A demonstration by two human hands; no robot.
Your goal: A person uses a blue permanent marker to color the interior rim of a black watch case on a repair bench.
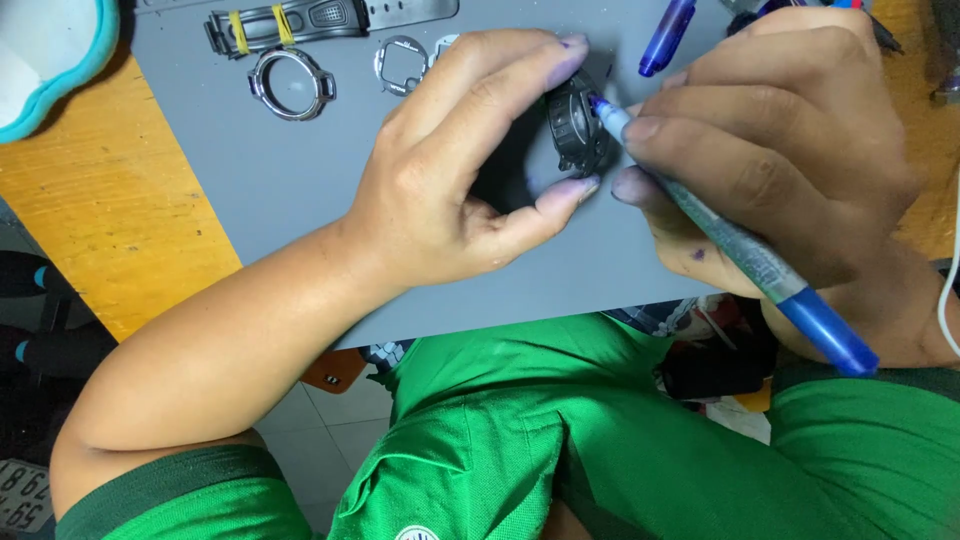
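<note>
The gray mat [280,180] is lying on the wooden table [110,220], its near edge close to the person's green shirt. Above the mat, the left hand [450,170] is curling, its grip pinching the black watch case [578,125] between thumb and finger. The right hand [770,150] is gripping a blue pen [740,245], tip touching the case. Farther on the mat, a metal ring [291,84] is lying with room around it.

The dark watch case [577,125] stands on edge above the grey mat [300,190], near its middle, pinched from top and bottom, its round opening facing right. The blue-tipped marker [720,235] slants from the mat's lower right edge up to the case, its tip touching the case's rim.
</note>
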